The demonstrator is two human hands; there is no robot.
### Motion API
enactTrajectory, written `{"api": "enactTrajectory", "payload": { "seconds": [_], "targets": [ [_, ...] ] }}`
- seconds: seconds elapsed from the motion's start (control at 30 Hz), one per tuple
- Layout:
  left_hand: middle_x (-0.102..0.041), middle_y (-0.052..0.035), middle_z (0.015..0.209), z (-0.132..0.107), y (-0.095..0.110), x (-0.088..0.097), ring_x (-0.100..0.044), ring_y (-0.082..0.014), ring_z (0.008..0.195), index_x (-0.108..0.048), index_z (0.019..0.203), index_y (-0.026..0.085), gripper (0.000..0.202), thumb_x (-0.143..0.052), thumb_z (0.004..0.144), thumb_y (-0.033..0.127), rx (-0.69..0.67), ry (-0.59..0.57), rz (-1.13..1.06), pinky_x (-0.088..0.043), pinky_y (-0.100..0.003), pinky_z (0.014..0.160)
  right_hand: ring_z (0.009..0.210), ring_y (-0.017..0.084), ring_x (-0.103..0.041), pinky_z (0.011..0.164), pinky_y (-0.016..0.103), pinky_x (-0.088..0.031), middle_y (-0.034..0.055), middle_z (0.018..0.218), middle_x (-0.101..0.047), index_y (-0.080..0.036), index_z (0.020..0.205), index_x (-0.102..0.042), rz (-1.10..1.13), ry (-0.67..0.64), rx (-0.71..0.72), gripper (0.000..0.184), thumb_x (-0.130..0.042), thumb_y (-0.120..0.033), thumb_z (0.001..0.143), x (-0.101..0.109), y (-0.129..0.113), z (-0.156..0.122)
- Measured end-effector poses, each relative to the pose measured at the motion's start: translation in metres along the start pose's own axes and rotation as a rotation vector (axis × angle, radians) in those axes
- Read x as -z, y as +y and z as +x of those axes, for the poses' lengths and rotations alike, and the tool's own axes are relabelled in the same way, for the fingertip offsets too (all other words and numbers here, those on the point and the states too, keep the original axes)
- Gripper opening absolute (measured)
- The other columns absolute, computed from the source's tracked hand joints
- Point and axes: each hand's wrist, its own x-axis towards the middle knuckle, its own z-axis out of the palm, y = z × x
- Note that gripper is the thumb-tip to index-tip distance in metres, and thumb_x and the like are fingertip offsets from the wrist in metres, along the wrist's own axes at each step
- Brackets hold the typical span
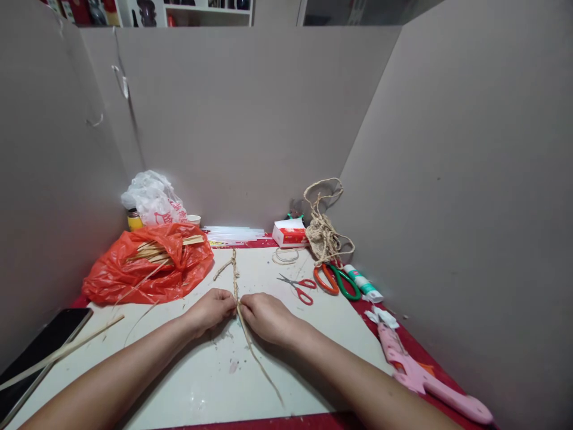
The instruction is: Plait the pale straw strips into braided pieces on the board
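Note:
A thin braided straw cord (235,280) runs away from me across the white board (322,364), with a short side piece near its far end. My left hand (212,312) is closed, pinching the near end of the braid from the left. Close against it, my right hand (266,316) is also closed, its fingertips gripping the cord from the right. From between the hands a loose straw strand (260,361) trails toward me and to the right. The fingertips partly cover the exact point where the strands meet.
Left: a red plastic bag (111,269) of straw strips and a phone (58,352) under a strip. Right: small red scissors (302,286), larger scissors with orange and green handles (344,283), a rope bundle (324,236), and a pink glue gun (416,370). Grey partitions (242,119) enclose the table.

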Motion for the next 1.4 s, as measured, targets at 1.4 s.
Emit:
{"api": "enactTrajectory", "payload": {
  "seconds": [1.4],
  "targets": [
    [-0.053, 0.0025, 0.057, -0.004, -0.007, 0.026, -0.029, -0.0037, 0.043, -0.054, 0.069, 0.013, 0.024, -0.06, 0.069, 0.037, -0.196, -0.185, -0.111, -0.018, -0.021, 0.042, 0.03, 0.003, -0.019, 0.029, 0.015, -0.013, -0.0091, 0.039, -0.032, -0.017, 0.061, -0.047, 1.123, -0.437, -0.311, 0.034, -0.044, -0.041, 0.084, -0.016, 0.003, 0.024]
  ]
}}
